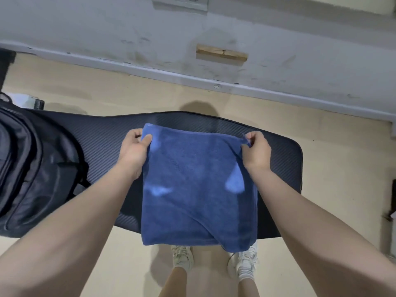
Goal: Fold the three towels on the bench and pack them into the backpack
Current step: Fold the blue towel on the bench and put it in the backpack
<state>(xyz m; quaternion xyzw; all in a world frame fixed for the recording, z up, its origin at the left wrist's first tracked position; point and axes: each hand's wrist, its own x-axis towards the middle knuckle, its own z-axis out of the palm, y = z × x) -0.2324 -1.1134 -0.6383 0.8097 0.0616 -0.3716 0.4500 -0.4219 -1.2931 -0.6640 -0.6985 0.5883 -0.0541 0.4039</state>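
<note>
Hands point(198, 150) on blue towel point(198, 189) corners

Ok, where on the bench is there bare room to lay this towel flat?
Bare bench shows between the backpack and the blue towel, and again right of the towel up to the rounded end. The left end is crowded by the backpack. Left hand and right hand each pinch a top corner.

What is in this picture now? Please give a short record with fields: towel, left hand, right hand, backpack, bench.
towel: one blue towel, held up over the bench, lower edge hanging past its near side
left hand: left hand pinches the top left corner
right hand: right hand pinches the top right corner
backpack: black backpack on the left end of the bench
bench: dark padded bench, ribbed surface
</note>
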